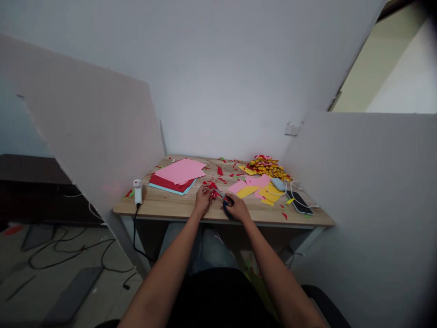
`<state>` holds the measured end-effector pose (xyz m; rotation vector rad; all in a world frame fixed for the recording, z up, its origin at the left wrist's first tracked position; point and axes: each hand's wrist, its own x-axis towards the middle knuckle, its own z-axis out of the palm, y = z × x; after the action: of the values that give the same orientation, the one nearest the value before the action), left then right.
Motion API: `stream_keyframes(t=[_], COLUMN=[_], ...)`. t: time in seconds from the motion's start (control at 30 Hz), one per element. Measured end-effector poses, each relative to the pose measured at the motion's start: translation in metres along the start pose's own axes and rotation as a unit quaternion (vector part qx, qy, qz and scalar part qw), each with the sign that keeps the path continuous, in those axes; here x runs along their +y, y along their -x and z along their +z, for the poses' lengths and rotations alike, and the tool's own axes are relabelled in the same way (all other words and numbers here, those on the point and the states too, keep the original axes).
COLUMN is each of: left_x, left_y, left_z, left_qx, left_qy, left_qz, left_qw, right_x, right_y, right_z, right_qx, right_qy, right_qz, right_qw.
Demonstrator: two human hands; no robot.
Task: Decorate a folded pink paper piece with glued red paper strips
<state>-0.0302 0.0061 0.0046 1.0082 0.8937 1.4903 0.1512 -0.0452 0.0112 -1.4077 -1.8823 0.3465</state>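
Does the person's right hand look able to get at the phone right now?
Probably yes: only low things, such as flat paper, seem to lie between the right hand and the phone. But that hand holds scissors, which it would likely set down first, and a white cable seems to cross the phone.

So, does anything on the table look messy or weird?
Yes: small red scraps lie scattered over the table, beyond the scissors and even near the phone. They look messy beside the stacked pink sheets.

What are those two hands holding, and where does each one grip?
The right hand holds scissors by the handles. The left hand appears to hold red paper; exactly where is too small to tell.
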Motion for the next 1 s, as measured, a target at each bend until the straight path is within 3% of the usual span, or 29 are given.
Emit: stream_keyframes(t=[0.27,1.0], left_x=[-0.0003,-0.0085], left_y=[-0.0001,-0.0055], left_z=[0.0007,-0.0012], left_qx=[0.001,0.0], left_qy=[-0.019,-0.014], left_qz=[0.004,0.018], left_qw=[1.0,1.0], right_x=[-0.0043,-0.0018], right_y=[0.0021,-0.0023], right_z=[-0.0023,-0.0006], right_qx=[0.01,-0.008], right_qy=[0.021,0.043], right_qz=[0.023,-0.025], right_qw=[0.999,0.999])
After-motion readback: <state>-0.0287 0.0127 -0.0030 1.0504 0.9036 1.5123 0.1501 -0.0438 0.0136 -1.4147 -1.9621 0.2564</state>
